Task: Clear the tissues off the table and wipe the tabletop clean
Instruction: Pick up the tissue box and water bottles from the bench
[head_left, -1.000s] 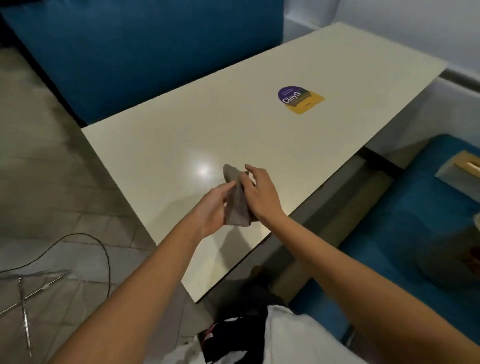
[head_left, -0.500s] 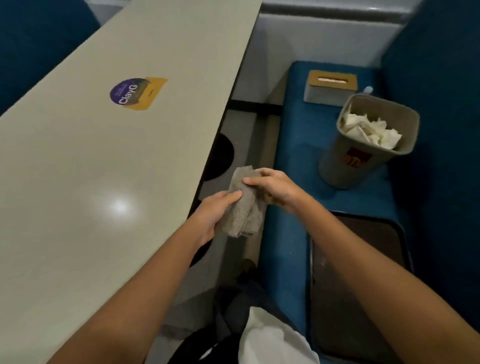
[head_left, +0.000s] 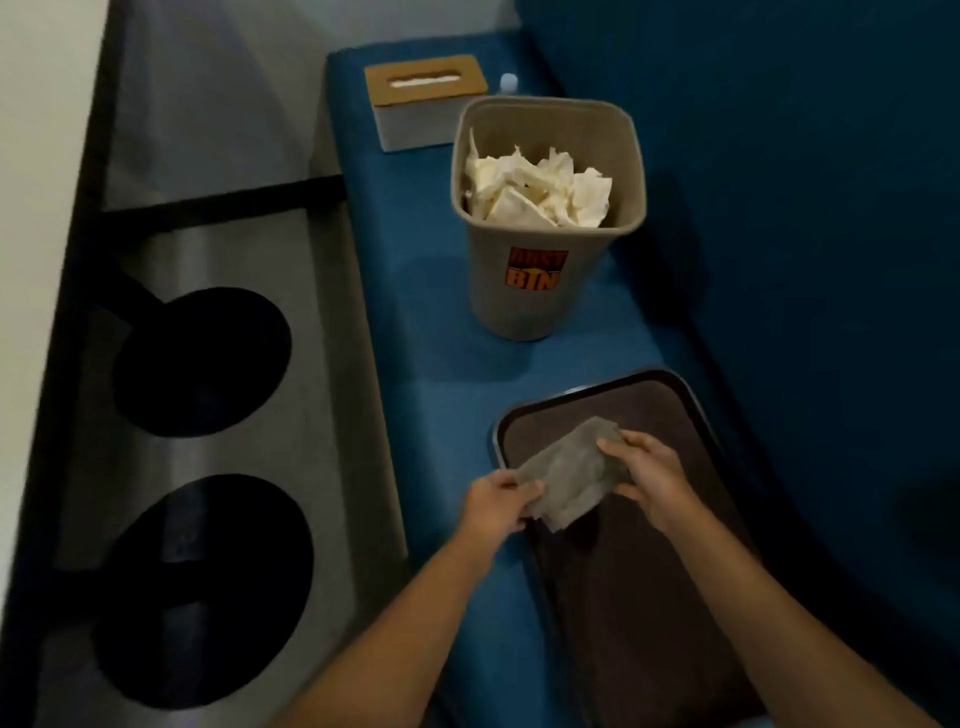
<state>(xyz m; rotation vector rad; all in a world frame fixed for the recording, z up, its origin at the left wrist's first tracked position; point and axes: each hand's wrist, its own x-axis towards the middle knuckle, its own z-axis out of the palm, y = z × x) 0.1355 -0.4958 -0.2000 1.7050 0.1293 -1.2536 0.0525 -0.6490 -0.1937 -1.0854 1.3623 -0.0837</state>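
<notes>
Head view. Shows crumpled tissues (head_left: 540, 189) already in the dustbin (head_left: 524, 306); seemingly leaves only setting down the grey cloth (head_left: 569, 475). Holds it over the brown tray (head_left: 649, 597), left hand (head_left: 496, 506) pinching one end, right hand (head_left: 647, 478) the other, long axis slanting lower left to upper right. Cannot judge the tabletop (head_left: 41, 130), barely in shot.

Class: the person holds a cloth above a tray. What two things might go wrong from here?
1. The left hand and right hand pinch the cloth over the left rim of the tray; let go, it may slide onto the seat.
2. The bin, full of tissues, stands on the soft seat; a knock might tip it.
</notes>
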